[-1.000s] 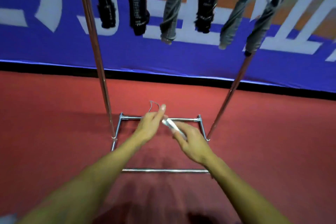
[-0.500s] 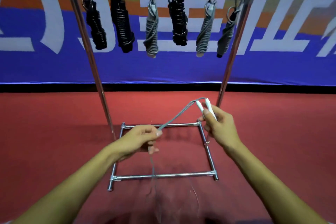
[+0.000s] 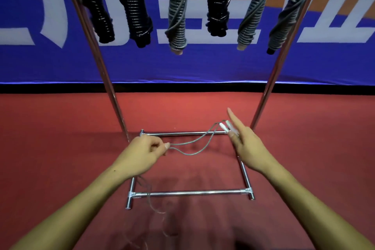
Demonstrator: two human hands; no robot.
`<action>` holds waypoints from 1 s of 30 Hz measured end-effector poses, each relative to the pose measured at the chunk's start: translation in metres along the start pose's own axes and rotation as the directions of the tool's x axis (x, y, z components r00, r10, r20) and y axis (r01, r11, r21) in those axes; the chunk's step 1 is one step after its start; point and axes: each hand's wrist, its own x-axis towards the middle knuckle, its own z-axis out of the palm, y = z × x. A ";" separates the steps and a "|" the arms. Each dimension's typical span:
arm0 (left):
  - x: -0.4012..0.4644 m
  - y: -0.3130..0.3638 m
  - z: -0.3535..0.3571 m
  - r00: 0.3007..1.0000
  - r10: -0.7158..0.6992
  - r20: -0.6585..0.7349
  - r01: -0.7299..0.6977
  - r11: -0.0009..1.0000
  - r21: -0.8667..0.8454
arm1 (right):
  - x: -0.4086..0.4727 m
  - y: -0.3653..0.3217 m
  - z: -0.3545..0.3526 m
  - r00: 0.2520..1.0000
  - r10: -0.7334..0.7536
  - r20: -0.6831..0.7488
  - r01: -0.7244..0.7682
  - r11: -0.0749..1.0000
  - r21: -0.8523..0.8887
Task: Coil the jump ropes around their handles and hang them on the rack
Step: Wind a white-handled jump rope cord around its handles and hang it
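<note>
Left hand (image 3: 142,153): fingers curled, pinching both strands of the grey-green rope (image 3: 194,144) at thumb and fingertip. Right hand (image 3: 246,144): index finger straight and pointing far, the other fingers holding the two white handles (image 3: 225,127) side by side.

Rope runs slack between the hands in two sagging strands, above the rack base (image 3: 186,193). Its tail drops from the left hand to the red floor (image 3: 60,148), crossing the near-left base bar.

Risks, as I judge them:
- tail snags on the base bar when coiling starts
- the hold on the handles looks loose, so one could slip or the pair could splay
- slack strands give uneven wraps

No containers here. The rack's uprights (image 3: 97,57) frame six coiled ropes (image 3: 178,18) hanging above, three black and three grey.
</note>
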 end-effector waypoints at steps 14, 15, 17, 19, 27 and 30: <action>0.006 0.037 0.010 0.977 0.182 0.111 -0.158 0.968 -0.196 | -0.033 -0.065 0.056 0.967 -0.211 0.141 0.173 0.955 0.242; 0.006 0.034 0.010 0.979 0.155 0.134 -0.109 0.948 -0.299 | -0.031 -0.064 0.049 0.978 -0.192 0.085 0.162 0.947 0.279; 0.005 0.023 0.010 0.972 0.130 0.197 -0.051 0.931 -0.362 | -0.025 -0.064 0.031 0.990 -0.133 -0.037 0.138 0.924 0.358; 0.001 0.006 0.014 0.942 0.108 0.318 -0.012 0.957 -0.291 | -0.018 -0.058 0.011 0.985 0.006 -0.170 0.079 0.871 0.486; -0.011 -0.029 0.010 0.927 -0.049 0.372 0.138 0.966 -0.217 | -0.010 -0.010 -0.047 0.947 0.194 -0.257 -0.059 0.889 0.454; -0.002 -0.012 0.003 0.961 -0.099 0.257 0.202 0.888 -0.414 | -0.018 -0.005 -0.039 0.987 0.144 -0.073 -0.125 0.968 0.217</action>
